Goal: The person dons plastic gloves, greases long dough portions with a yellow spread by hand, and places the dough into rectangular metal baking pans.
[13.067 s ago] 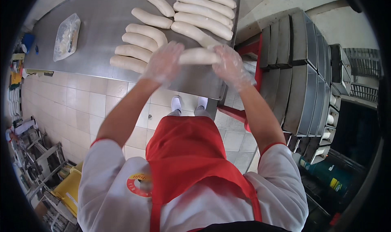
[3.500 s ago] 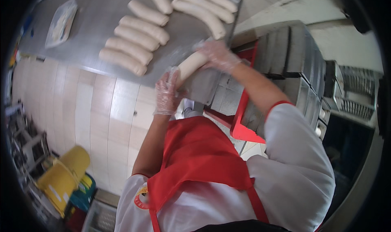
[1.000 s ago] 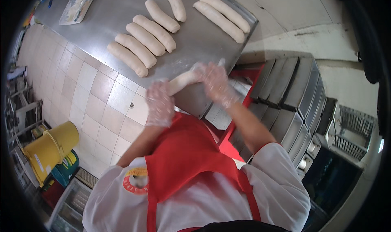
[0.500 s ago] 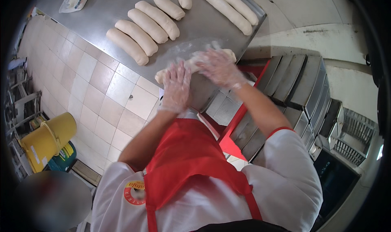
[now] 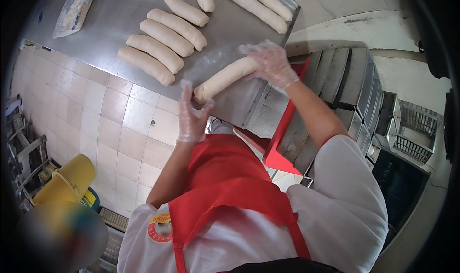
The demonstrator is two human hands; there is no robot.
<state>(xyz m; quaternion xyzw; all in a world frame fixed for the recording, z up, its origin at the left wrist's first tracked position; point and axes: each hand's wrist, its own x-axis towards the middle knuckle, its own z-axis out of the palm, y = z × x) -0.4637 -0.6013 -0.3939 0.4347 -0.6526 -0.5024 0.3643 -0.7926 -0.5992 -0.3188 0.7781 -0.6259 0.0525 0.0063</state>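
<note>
A smooth pale dough log (image 5: 226, 78) lies slantwise near the close corner of the metal table (image 5: 108, 21). Both my hands wear clear plastic gloves. At the log's left end is my left hand (image 5: 192, 117), its thumb and fingers spread apart around the tip, with a gap at the palm. My right hand (image 5: 274, 66) is closed over the log's right end and covers it. Several finished-looking dough logs (image 5: 165, 37) rest side by side farther left on the table. Another pair of longer logs (image 5: 258, 7) lies at the far right edge.
An open plastic bag (image 5: 75, 10) with white contents sits at the table's far left. Metal pans (image 5: 330, 76) are stacked on a red frame (image 5: 282, 148) to my right. A yellow bucket (image 5: 72, 177) stands on the tiled floor at lower left.
Both hands were on top of the dough, blurred by motion; they have moved outward to its ends. The log now looks smoother and more even. The view has shifted slightly.
</note>
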